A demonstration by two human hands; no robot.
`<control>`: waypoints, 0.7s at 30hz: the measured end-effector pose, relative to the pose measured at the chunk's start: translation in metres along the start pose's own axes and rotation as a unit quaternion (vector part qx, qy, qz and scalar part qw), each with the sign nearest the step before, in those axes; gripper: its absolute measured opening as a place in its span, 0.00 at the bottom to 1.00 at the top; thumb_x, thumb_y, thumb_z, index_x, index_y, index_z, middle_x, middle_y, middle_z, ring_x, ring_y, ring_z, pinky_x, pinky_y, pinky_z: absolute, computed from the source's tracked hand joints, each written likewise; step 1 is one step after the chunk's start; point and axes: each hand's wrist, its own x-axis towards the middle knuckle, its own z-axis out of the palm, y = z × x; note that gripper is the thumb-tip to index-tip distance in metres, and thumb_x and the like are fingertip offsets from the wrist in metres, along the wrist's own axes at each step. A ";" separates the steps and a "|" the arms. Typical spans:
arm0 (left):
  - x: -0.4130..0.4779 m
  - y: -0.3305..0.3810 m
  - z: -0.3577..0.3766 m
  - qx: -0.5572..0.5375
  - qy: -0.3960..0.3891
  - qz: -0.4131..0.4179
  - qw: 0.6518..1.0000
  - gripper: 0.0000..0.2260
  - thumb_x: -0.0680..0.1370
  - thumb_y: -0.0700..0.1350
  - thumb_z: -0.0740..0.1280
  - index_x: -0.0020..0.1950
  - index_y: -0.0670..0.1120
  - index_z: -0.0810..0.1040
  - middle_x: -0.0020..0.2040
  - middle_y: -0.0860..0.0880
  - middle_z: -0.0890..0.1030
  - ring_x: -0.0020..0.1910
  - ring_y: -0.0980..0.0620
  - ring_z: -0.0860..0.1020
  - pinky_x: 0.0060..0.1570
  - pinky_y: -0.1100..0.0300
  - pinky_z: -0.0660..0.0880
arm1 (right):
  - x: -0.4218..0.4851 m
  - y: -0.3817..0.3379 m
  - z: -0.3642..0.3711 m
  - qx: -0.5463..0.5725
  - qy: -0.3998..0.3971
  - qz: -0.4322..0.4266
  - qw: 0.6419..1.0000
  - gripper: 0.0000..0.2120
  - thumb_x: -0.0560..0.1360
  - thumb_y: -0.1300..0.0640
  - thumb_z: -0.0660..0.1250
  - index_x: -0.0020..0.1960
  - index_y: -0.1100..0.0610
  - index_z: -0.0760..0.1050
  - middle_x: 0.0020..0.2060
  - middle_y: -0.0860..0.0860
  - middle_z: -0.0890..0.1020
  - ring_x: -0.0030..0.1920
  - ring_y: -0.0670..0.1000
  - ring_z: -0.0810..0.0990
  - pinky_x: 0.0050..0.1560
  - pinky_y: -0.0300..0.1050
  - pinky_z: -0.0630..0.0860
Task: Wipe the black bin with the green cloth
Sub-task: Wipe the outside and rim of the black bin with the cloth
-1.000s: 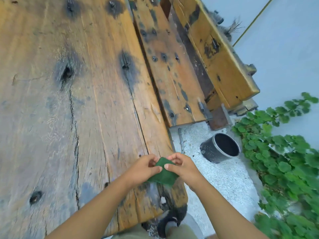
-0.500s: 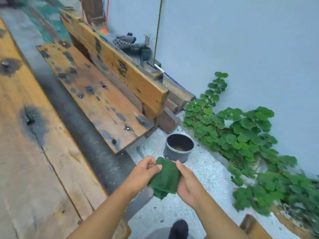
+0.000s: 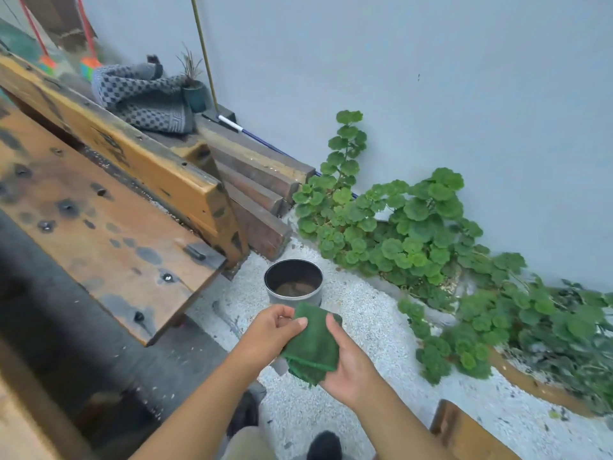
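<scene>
So the small round black bin with the pale metal rim [image 3: 294, 282] is sat upright on the white speckled gravel floor [image 3: 371, 330], and everything else can be placed off it. Some brownish dirt or water can be seen at the bottom of it; exactly what it is can't be made out.

Just in front of the bin, on the camera side, the folded dark green terry cloth [image 3: 311, 346] is held up in the air by both hands, not touching the bin. The left hand [image 3: 270, 330] is pinched onto the cloth's top left edge, thumb pressed on the front and fingers curled in behind. The right hand [image 3: 348, 366] is cupped under the cloth's right side, thumb laid up along its edge and fingers tucked beneath, so it's gripped too. A loose corner is left dangling below the hands.

To the left of the bin, the end of a worn orange-brown wooden bench [image 3: 109, 227] with dark stains and bolt heads is seen, its seat corner nearly over the bin's left side. Behind the bin a stack of dark timber planks [image 3: 262, 180] is laid against the pale blue wall [image 3: 431, 78]. To the right of the bin, a round-leaved green plant [image 3: 408, 234] is sprawled along the foot of that wall. Further back along the bench, a grey checked knitted fabric [image 3: 142, 94] is draped.
</scene>
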 end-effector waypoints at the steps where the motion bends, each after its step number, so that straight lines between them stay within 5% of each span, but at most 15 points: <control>1: 0.013 -0.003 0.000 0.004 -0.011 0.002 1.000 0.13 0.75 0.48 0.73 0.55 0.43 0.80 0.45 0.43 0.87 0.44 0.46 0.86 0.41 0.59 0.80 | 0.011 -0.001 -0.007 -0.005 0.003 -0.004 1.000 0.25 0.76 0.47 0.72 0.67 0.61 0.78 0.67 0.64 0.76 0.67 0.64 0.77 0.60 0.59 0.78; 9: 0.186 -0.095 -0.017 0.107 -0.044 0.027 0.993 0.15 0.76 0.36 0.72 0.61 0.38 0.77 0.52 0.37 0.84 0.48 0.42 0.84 0.51 0.49 0.82 | 0.172 0.023 -0.130 0.034 0.049 -0.042 0.997 0.20 0.78 0.58 0.68 0.70 0.61 0.75 0.65 0.65 0.78 0.64 0.65 0.79 0.56 0.59 0.80; 16: 0.357 -0.216 -0.033 0.174 -0.079 0.045 0.981 0.15 0.76 0.34 0.72 0.61 0.36 0.77 0.52 0.35 0.82 0.49 0.42 0.81 0.56 0.46 0.79 | 0.326 0.050 -0.270 0.056 0.051 -0.071 0.995 0.22 0.78 0.56 0.67 0.70 0.62 0.73 0.64 0.65 0.79 0.64 0.64 0.79 0.58 0.59 0.79; 21: 0.448 -0.261 -0.037 0.199 -0.090 0.070 0.973 0.13 0.76 0.34 0.71 0.60 0.38 0.79 0.49 0.40 0.82 0.46 0.45 0.81 0.51 0.49 0.80 | 0.393 0.047 -0.328 0.063 0.068 -0.099 0.991 0.25 0.75 0.54 0.68 0.70 0.61 0.73 0.62 0.64 0.81 0.59 0.62 0.82 0.54 0.57 0.81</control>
